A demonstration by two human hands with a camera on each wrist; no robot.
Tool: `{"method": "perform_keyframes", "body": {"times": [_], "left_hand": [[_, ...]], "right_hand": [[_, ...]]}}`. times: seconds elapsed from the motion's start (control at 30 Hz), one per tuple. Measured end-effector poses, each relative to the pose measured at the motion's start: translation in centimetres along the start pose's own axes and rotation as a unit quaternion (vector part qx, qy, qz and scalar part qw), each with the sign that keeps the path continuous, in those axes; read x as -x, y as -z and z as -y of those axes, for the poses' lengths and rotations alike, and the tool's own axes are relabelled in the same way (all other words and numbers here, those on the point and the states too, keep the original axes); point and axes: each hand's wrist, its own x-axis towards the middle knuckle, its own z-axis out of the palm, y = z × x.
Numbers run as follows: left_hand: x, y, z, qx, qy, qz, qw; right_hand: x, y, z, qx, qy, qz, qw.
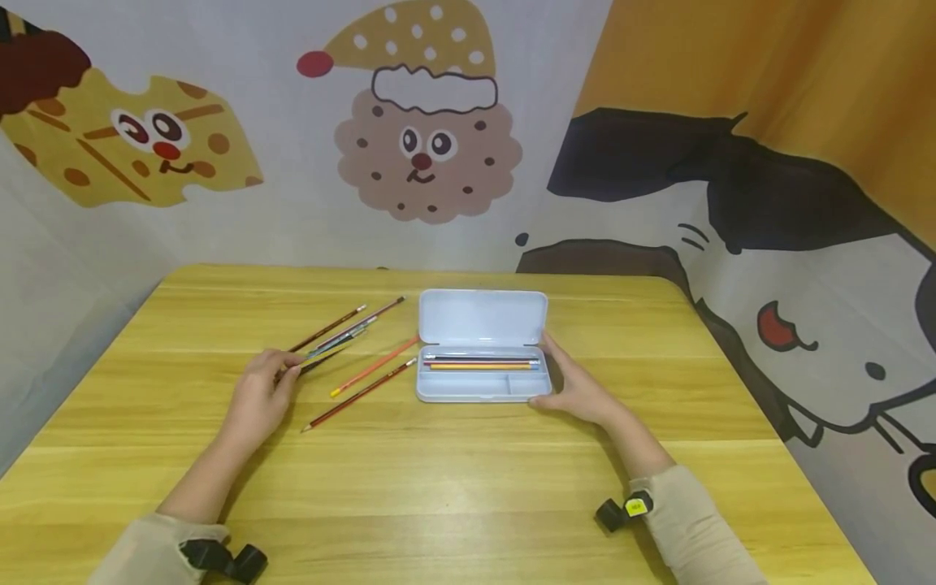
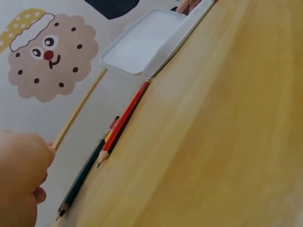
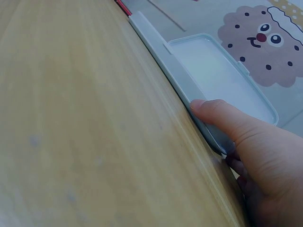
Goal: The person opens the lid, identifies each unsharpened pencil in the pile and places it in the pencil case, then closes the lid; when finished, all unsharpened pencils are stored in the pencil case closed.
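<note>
A pale blue pencil case (image 1: pixel 474 388) lies on the table with its lid (image 1: pixel 483 317) raised; several pencils (image 1: pixel 483 366) sit in its back compartment. My right hand (image 1: pixel 581 392) grips the case's right end, thumb (image 3: pixel 215 111) on the front edge, fingers behind. At the left, my left hand (image 1: pixel 259 398) pinches a thin tan pencil (image 2: pixel 80 109), which slants up off the table. Several loose pencils (image 1: pixel 344 335) lie just beyond that hand. Between it and the case are an orange pencil (image 1: pixel 376 367) and a dark red pencil (image 1: pixel 358 396). The left fingertips are partly hidden.
The wooden table (image 1: pixel 453 487) runs back to a wall hanging (image 1: pixel 278 236) with cartoon figures. The case has a small side compartment (image 1: pixel 524 384) at its front right. A small black camera (image 1: pixel 249 562) is strapped to each wrist.
</note>
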Motion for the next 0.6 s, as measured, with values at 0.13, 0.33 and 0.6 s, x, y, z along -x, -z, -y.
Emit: {"method": "perform_keyframes", "body": {"times": [0.13, 0.33, 0.6], "left_hand": [[-0.2, 0.0, -0.3, -0.003, -0.008, -0.020, 0.9998], [-0.7, -0.1, -1.4, 0.012, -0.022, -0.037, 0.9990], [-1.2, -1.2, -3.8, 0.043, -0.044, -0.006, 0.9981]], "right_hand": [[0.0, 0.0, 0.0, 0.001, 0.000, -0.001, 1.000], [0.0, 0.1, 0.0, 0.000, 0.000, 0.003, 1.000], [0.0, 0.1, -0.1, 0.000, 0.003, 0.006, 1.000]]}}
